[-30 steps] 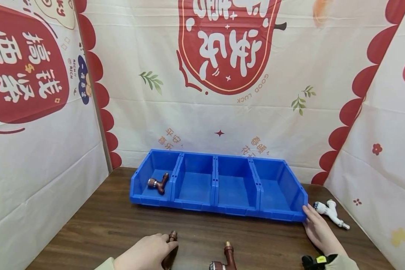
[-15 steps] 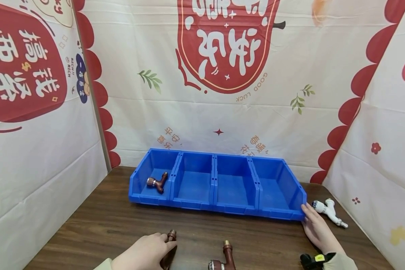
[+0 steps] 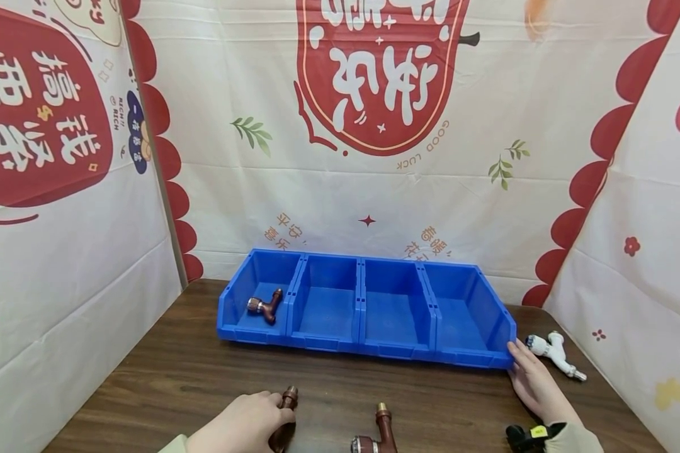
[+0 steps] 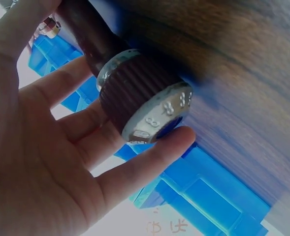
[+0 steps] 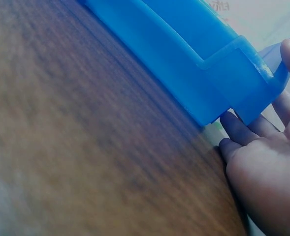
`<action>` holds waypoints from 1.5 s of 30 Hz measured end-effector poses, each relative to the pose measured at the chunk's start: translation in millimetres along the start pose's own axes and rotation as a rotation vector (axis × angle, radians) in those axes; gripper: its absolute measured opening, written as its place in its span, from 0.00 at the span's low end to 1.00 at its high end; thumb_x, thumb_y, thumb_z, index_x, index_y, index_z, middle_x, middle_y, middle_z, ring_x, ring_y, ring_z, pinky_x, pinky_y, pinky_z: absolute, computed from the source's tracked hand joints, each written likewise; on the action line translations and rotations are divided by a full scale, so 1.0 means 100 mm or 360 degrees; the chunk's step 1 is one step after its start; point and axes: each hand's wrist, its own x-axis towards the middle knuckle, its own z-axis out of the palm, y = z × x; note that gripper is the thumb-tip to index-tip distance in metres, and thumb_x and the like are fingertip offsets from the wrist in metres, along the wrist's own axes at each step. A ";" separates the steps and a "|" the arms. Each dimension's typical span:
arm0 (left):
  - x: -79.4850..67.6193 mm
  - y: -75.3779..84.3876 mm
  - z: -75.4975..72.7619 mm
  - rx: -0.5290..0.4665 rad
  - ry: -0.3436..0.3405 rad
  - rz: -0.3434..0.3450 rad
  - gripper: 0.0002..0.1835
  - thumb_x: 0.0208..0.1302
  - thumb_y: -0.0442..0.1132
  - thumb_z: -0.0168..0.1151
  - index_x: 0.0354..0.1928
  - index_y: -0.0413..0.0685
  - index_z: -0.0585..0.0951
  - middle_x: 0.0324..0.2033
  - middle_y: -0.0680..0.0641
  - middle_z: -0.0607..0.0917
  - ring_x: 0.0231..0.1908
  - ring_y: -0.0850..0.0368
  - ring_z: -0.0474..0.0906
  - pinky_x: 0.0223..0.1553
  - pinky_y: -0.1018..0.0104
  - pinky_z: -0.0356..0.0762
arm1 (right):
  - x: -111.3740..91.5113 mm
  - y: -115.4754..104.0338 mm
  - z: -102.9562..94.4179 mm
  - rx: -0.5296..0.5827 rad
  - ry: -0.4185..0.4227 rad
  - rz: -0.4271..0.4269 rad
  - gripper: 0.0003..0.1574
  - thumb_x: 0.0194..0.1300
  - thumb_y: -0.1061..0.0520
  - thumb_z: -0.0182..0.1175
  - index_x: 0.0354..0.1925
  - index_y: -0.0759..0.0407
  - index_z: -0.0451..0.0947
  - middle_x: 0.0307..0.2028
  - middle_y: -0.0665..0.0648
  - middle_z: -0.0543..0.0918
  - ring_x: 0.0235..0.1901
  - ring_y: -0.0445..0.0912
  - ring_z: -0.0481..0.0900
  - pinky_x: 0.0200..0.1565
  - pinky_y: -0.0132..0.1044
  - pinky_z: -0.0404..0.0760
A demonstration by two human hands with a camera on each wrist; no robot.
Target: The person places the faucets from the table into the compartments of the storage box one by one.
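My left hand (image 3: pixel 240 423) grips a dark brown water tap (image 3: pixel 289 397) low over the table. In the left wrist view, the tap's ribbed knob (image 4: pixel 135 91) with its silvery end cap lies across the fingers; part of its body is hidden behind the thumb. My right hand (image 3: pixel 537 387) holds the front right corner of the blue four-part storage bin (image 3: pixel 396 353). The right wrist view has the thumb and fingers around that bin corner (image 5: pixel 243 73). Another brown tap (image 3: pixel 271 309) lies in the leftmost compartment.
A third brown tap (image 3: pixel 383 428) lies at the table's front, cut off by the picture's edge. Right of the bin, a white tap (image 3: pixel 555 355) lies beside my right hand. Printed cloth walls (image 3: pixel 340 195) stand behind and at both sides of the wooden table (image 3: pixel 164 371).
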 end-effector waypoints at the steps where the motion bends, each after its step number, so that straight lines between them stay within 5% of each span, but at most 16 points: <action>1: 0.00 0.00 0.00 -0.0011 -0.0008 -0.0007 0.25 0.47 0.64 0.71 0.45 0.61 0.84 0.34 0.59 0.81 0.33 0.65 0.75 0.33 0.62 0.78 | 0.00 0.00 0.00 -0.0005 -0.0002 -0.0002 0.52 0.77 0.44 0.42 0.71 0.55 0.13 0.71 0.56 0.15 0.69 0.50 0.15 0.67 0.47 0.21; 23: -0.01 0.00 -0.12 -0.0167 -0.0094 -0.0088 0.27 0.48 0.66 0.70 0.48 0.63 0.83 0.38 0.58 0.82 0.36 0.64 0.76 0.40 0.56 0.80 | 0.00 0.03 0.00 -0.0015 -0.0004 -0.0039 0.50 0.78 0.45 0.42 0.71 0.56 0.15 0.71 0.56 0.17 0.70 0.50 0.16 0.67 0.46 0.21; 45: -0.02 0.01 -0.19 -0.0127 0.0022 0.0191 0.25 0.52 0.67 0.67 0.49 0.65 0.82 0.37 0.64 0.78 0.34 0.69 0.71 0.36 0.65 0.77 | -0.04 0.03 0.00 -0.0003 -0.0001 -0.0054 0.50 0.78 0.46 0.42 0.71 0.57 0.15 0.71 0.57 0.16 0.70 0.50 0.16 0.67 0.46 0.21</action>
